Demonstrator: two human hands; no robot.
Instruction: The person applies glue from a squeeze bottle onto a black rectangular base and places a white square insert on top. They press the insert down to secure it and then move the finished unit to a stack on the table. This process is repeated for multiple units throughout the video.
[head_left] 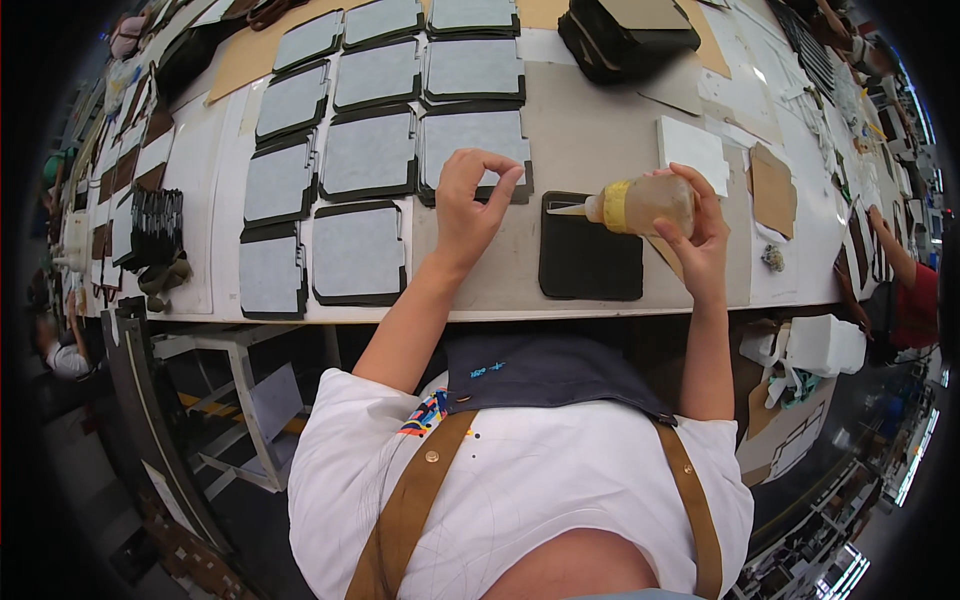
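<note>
Head view: the right hand (706,230) grips a bottle (660,205), fingers wrapped around it, held sideways with its nozzle (570,210) above the far part of the black panel (590,265). Left of that panel, the left hand (470,212) curls thumb and forefinger together; I cannot tell whether they touch. Farther left of it lie rows of grey-and-black pieces (368,152).
</note>
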